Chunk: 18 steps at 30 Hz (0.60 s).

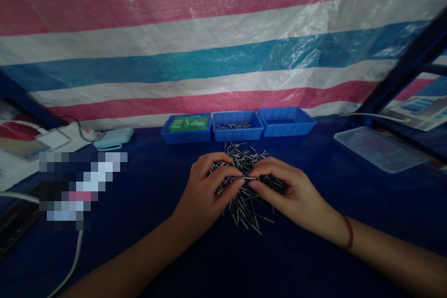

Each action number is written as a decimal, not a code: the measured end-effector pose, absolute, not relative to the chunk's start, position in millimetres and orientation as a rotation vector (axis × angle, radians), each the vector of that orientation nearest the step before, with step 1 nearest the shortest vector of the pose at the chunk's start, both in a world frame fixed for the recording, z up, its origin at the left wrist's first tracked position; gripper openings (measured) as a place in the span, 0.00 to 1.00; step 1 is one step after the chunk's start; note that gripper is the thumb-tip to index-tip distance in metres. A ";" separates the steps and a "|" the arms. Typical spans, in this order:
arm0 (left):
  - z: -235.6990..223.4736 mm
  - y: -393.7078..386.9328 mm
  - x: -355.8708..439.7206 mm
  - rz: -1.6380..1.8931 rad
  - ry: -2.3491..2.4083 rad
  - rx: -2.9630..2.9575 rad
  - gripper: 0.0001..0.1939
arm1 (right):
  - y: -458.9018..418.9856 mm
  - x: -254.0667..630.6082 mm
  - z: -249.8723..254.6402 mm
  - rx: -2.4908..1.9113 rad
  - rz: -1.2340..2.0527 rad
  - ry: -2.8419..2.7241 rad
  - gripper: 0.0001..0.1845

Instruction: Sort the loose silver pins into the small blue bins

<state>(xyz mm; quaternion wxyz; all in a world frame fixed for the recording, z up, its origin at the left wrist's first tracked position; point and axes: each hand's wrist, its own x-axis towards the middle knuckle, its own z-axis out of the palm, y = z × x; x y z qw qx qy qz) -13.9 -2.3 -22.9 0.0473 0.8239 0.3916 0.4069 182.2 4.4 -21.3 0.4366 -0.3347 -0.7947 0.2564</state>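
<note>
Between my two hands, a thin metal pin [249, 178] is held level above a loose pile of similar pins [244, 207]. My left hand [211, 184] pinches its left end between thumb and fingers. At the other end, the thumb and fingertips of my right hand [295, 188] are closed on the same pin. Parts of the pile are hidden behind both hands. Behind it, a blue bin [238, 133] in the middle of a row holds more pins.
The left bin [186, 137] contains green packets [188, 123]; the right bin [289, 129] stands beside the middle one. A translucent lid [380, 149] lies at right. A light blue case [113, 138], a power strip [70, 135] and cables are at left. A striped sheet [209, 65] hangs behind.
</note>
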 end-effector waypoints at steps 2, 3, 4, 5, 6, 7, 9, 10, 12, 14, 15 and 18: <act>-24.2 -1.1 -14.0 1.227 1.196 2.516 0.04 | 3.9 182.2 -20.2 -0.824 0.595 -1.955 0.04; -24.8 -0.7 -13.9 1.222 1.193 2.515 0.04 | 3.6 182.1 -19.6 -0.817 0.576 -1.946 0.05; -25.5 -0.4 -13.7 1.216 1.192 2.515 0.04 | 3.3 181.9 -19.2 -0.811 0.561 -1.941 0.05; -26.1 -0.1 -13.6 1.208 1.192 2.517 0.04 | 3.0 181.6 -18.8 -0.802 0.552 -1.942 0.05; -26.8 0.0 -13.7 1.200 1.194 2.519 0.04 | 2.7 181.4 -18.4 -0.788 0.545 -1.947 0.06; -27.6 0.2 -13.9 1.190 1.197 2.523 0.05 | 2.5 181.1 -18.0 -0.774 0.540 -1.955 0.06; -29.3 0.5 -14.4 1.158 1.203 2.534 0.05 | 1.7 180.8 -16.8 -0.746 0.529 -1.976 0.06; -30.0 0.7 -14.6 1.141 1.205 2.541 0.05 | 1.2 180.8 -15.8 -0.736 0.520 -1.987 0.06; -30.5 0.7 -14.6 1.109 1.197 2.563 0.06 | -0.1 181.2 -12.9 -0.731 0.481 -2.021 0.06; -29.3 0.1 -14.1 1.076 1.187 2.591 0.07 | -1.4 182.1 -8.6 -0.725 0.406 -2.092 0.05; -27.8 -0.5 -13.7 1.052 1.182 2.611 0.07 | -1.9 182.5 -6.1 -0.720 0.358 -2.140 0.05; -21.6 -3.0 -13.6 0.969 1.173 2.696 0.08 | -0.6 182.7 2.6 -0.702 0.217 -2.315 0.02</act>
